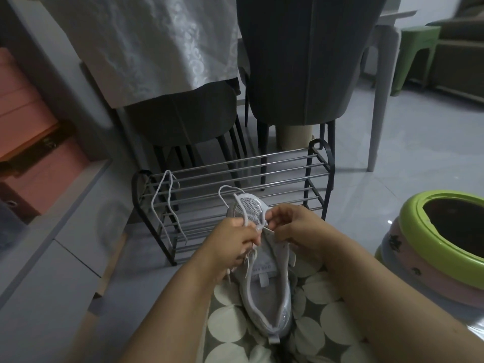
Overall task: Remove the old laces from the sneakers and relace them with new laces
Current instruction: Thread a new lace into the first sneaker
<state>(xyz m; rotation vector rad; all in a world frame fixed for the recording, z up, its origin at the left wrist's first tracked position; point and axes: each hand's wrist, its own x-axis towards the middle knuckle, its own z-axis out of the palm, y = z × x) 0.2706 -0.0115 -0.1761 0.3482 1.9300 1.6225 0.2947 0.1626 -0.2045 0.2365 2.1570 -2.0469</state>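
The sneaker (264,279) lies on the lap, toe away. The left hand (235,239) pinches its lace (230,197); the right hand (296,226) pinches the eyelet edge. Tongue lettering is unreadable.

the only writing is a short line of small grey letters on the tongue (263,268) of the white sneaker (264,292). the letters are upside down and too blurry to read.
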